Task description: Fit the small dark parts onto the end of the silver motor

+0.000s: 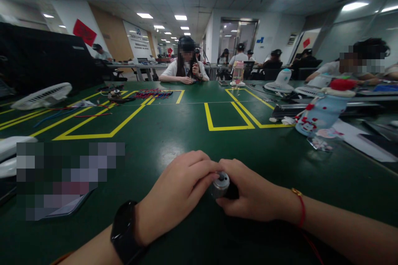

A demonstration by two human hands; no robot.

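Note:
Near the front middle of the green table stands a small silver cylindrical motor (220,185), with a dark centre and a small hole on its round top face. My right hand (248,190) is closed around its right side, thumb in front and fingers behind. From the left, my left hand (183,190) reaches over with thumb and forefinger pinched together at the motor's top edge, by the dark centre. Any tiny part between those fingertips is hidden. A dark band sits on my left wrist, and a red cord is round the right one.
A phone-like slab (71,203), partly blurred out, lies left. Red and blue wires (152,94) are piled farther back, near a white fan (43,96). At right stand a blue bottle (323,109) and more fans. Across the green table (174,132) a person (186,66) sits.

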